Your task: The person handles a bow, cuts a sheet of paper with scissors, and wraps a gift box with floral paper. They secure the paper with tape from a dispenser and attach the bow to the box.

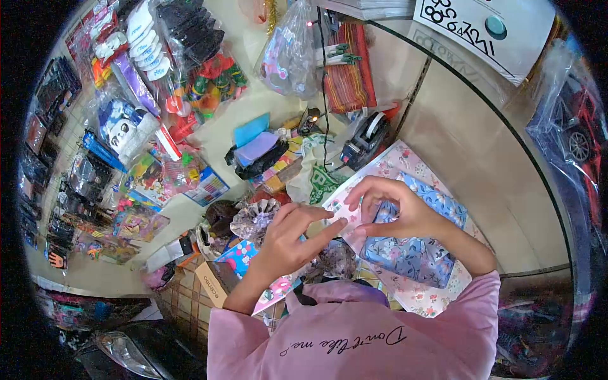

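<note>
Both hands work a blue floral parcel on pink floral wrapping paper

Head view: the left hand has its forefinger stretched right, tip pressed on a paper flap at the parcel's left end; the right hand curls over the parcel's far end, thumb and fingers pinching the folded paper there. The parcel lies on the counter just in front of the person, its long axis running from far right towards near left. A black tape dispenser stands just beyond the paper. The pink sleeve and chest carry script lettering, upside down to this view, which seems to read "Don't like me". A white sign at far right shows large black figures I cannot read surely
</note>
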